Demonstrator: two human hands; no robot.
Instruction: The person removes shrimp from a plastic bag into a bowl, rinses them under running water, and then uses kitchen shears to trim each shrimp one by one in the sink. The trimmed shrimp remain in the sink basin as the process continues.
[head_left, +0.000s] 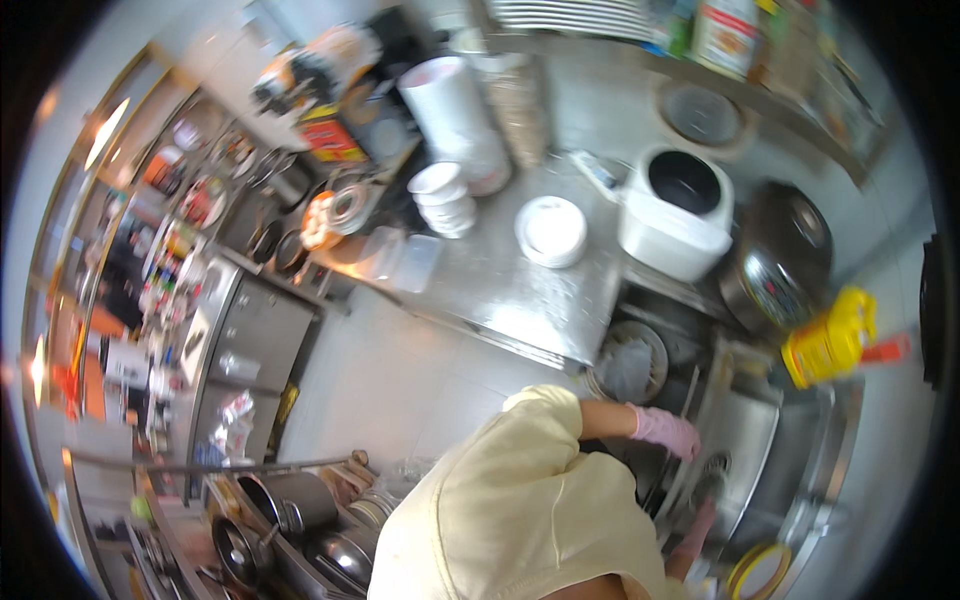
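My left hand (669, 433), in a pink rubber glove, is over the near edge of a stainless steel sink (750, 427). Its fingers point down at the rim, and whether they grip anything is unclear. Lower in the picture, my right hand (701, 525), also in a pink glove, reaches into the basin beside a blurred round object (709, 487) close to the drain (718, 461). Blur hides whether it holds that object. A yellow bottle (825, 341) stands behind the sink, and a yellow-rimmed round item (759, 571) lies at its lower end.
Left of the sink is a round bin (634, 364) with a grey liner. The steel counter (480, 277) holds stacked white plates (551, 231), white bowls (442, 199) and plastic containers (416, 262). A white rice cooker (675, 217) and a dark cooker (776, 259) stand beyond.
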